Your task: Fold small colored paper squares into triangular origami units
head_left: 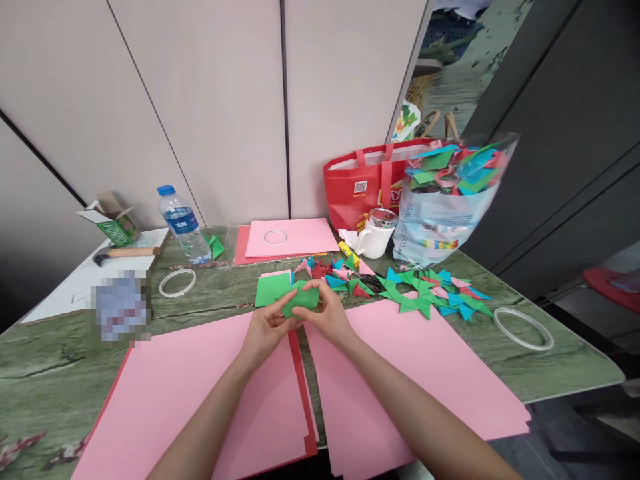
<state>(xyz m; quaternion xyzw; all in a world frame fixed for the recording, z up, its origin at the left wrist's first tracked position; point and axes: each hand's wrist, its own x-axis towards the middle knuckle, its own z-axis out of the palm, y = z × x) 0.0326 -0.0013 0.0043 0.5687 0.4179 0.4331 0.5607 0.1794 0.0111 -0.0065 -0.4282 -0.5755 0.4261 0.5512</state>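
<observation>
Between both hands, over the middle of the table, is a green sheet of folding paper [301, 300]. My left hand [267, 328] pinches its left side. On the right edge, my right hand [327, 312] grips it with thumb and fingers. Just behind my left hand lies a stack of square paper [270, 288], green on top, with pink and blue edges showing. Folded paper pieces [345, 270] in red, pink, blue and green are heaped beyond my right hand. Star-shaped rings of folded paper [425, 293] lie farther right.
Large pink sheets [200, 387] cover the table's front. A water bottle [184, 223], hammer [127, 252] and small box [113, 220] stand or lie at left. Behind are a white mug [376, 235], red bag [350, 183] and plastic bag of folded paper [445, 207]. White rings [524, 329] lie about.
</observation>
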